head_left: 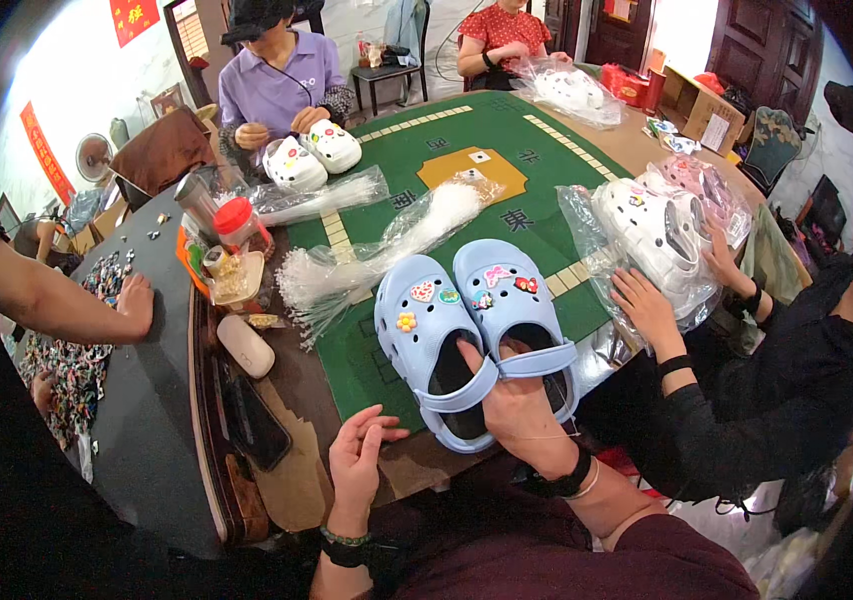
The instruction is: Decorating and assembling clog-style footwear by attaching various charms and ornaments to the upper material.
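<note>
A pair of light blue clogs [417,330] hangs over the near edge of the table, toes pointing away from me. Colourful charms, among them a flower, hearts and a bow, sit on their uppers. My right hand [527,415] grips the pair with its fingers inside the foot openings, so the fingertips are partly hidden. Left of the heels, my left hand [359,460] is empty, fingers loosely curled and apart near the table edge. Beyond the toes lies a bundle of thin white plastic ties [397,250] in a clear bag.
The green mat [347,350] covers the table [422,480]. At left are a white oval case [246,346], a red-lidded jar [237,220] and a dark table with a heap of small charms [77,350]. Co-workers handle bagged white clogs [647,230] at right and white clogs [332,147] across.
</note>
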Available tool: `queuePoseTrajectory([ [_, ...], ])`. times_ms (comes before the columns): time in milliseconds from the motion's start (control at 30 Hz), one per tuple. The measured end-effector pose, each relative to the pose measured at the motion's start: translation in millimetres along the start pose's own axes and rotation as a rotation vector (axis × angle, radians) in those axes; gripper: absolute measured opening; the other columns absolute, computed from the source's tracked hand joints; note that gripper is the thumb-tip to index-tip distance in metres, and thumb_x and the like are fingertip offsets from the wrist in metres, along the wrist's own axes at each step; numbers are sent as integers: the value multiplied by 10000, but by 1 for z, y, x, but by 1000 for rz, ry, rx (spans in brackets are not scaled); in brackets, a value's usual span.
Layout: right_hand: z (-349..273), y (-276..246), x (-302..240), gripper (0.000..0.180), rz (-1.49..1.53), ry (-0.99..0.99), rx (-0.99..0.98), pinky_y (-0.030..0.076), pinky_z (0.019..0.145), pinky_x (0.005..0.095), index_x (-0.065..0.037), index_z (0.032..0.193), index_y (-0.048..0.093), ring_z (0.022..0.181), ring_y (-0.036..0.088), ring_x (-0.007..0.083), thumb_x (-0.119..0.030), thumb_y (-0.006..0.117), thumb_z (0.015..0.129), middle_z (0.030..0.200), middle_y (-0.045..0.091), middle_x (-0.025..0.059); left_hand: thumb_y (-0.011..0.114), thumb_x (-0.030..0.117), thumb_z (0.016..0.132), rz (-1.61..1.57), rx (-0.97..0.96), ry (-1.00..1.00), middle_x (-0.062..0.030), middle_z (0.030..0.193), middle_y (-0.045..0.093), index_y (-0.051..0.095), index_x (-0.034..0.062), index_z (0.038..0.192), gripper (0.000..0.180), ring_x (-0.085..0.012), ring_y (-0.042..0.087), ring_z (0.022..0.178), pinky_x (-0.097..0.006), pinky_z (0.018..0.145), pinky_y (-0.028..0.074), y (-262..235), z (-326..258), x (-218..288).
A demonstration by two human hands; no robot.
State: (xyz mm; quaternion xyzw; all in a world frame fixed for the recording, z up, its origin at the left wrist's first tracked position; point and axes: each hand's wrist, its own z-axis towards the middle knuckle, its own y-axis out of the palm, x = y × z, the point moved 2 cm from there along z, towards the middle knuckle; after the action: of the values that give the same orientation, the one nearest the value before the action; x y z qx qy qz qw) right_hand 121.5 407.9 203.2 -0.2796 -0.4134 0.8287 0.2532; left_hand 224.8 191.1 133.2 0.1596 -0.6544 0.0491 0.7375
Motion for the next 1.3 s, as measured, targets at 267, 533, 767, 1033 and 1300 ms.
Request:
queuePoseTrajectory([
  [267,16,6,24,590,113,118,-94,407,969,533,-60,1439,511,1054,570,445,-63,585,854,1047,643,255,514,129,1055,18,-14,-1,-179,1115,685,524,-60,1309,317,-266,715,944,-363,882,540,1,0,-1],
  [533,12,7,25,523,93,85,-13,437,903,510,-92,1376,573,960,595,425,-76,592,854,981,646,233,519,125,1051,28,-9,23,-185,1093,685,522,-62,1308,318,-271,718,920,-370,873,538,2,0,1],
  [767,9,8,31,554,179,154,-64,430,937,501,-119,1434,529,995,584,435,-76,578,885,1084,644,254,523,110,1051,-13,-20,30,-172,1107,691,538,-56,1300,300,-259,718,947,-358,859,554,0,1,-3],
  [1033,0,9,35,742,461,345,-17,447,952,395,-188,1548,403,1037,569,393,18,582,858,1201,634,232,521,96,1046,1,9,1,-194,1112,686,524,-76,1301,307,-267,718,947,-358,882,548,1,0,-1],
  [1300,3,4,23,584,197,162,10,368,1039,533,-98,1436,541,1154,537,466,-81,613,857,1130,624,273,516,98,1046,3,10,4,-199,1101,687,518,-78,1303,312,-266,718,938,-359,881,542,3,2,0],
])
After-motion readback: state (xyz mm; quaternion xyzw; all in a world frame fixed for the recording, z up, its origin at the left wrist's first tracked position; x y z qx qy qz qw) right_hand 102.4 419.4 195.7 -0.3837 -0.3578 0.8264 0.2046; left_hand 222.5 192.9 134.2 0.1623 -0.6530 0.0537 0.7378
